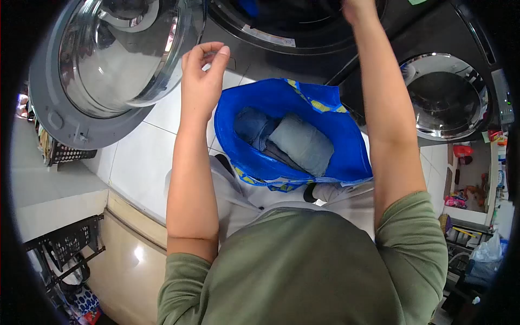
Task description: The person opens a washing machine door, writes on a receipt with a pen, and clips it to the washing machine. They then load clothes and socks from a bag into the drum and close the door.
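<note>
Blue, the bag (pixel 349 149) with folded clothes (pixel 303 142) inside is set before the open machine (pixel 265 58). Nothing is seen in the loosely curled left hand (pixel 203 64); the right hand (pixel 355 8) is cropped, so its grip cannot be told.

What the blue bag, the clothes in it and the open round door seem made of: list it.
Blue bag: likely woven or coated plastic, with a slight sheen and stiff-looking creases.
Clothes: matt cloth, perhaps denim, judging by the faded blue-grey and thick folds.
Open round door: a clear, glossy window with reflections, glass or hard plastic; its smooth grey frame looks like plastic.
</note>
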Motion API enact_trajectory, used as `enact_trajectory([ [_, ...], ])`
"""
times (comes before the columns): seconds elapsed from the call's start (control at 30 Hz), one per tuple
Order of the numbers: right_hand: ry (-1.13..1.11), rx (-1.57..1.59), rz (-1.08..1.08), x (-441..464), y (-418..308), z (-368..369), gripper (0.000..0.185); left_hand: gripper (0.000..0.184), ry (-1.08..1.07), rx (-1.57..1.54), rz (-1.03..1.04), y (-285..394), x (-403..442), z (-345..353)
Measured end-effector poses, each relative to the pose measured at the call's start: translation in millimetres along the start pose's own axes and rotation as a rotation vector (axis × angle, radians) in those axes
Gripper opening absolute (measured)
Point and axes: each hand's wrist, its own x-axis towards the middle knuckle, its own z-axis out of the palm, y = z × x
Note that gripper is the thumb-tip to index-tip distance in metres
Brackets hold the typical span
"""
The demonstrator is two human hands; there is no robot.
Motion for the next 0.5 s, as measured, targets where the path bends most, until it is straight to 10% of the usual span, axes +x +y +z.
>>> enact_trajectory([
  [0.13, -0.498, -0.435, -0.3, -75.6, 32.0, -1.8, 0.023, 0.028, -0.121, -0.005, 0.07, -4.8, -0.8, 3.7],
  [0.2, -1.195, -0.472, 0.516, -153.6, 67.3, 4.3, 0.031, 0.026, -0.153, 0.028, 0.122, -5.9, -0.3, 7.3],
  [0.23, -1.363, -0.79, 0.23, -187.8, 123.8, -5.7, 0.037, 0.025, -0.168, 0.048, 0.147, -5.5, -1.2, 8.4],
  [0.37, -0.998, -1.419, 0.465, -298.5, 222.1, -29.4, 0.105, 0.022, -0.224, 0.131, 0.144, -2.0, -9.2, 14.2],
  [0.5, -1.03, -1.625, 0.332, -349.0, 266.6, -45.8, 0.096, 0.021, -0.283, 0.137, 0.112, -3.4, -14.3, 21.9],
])
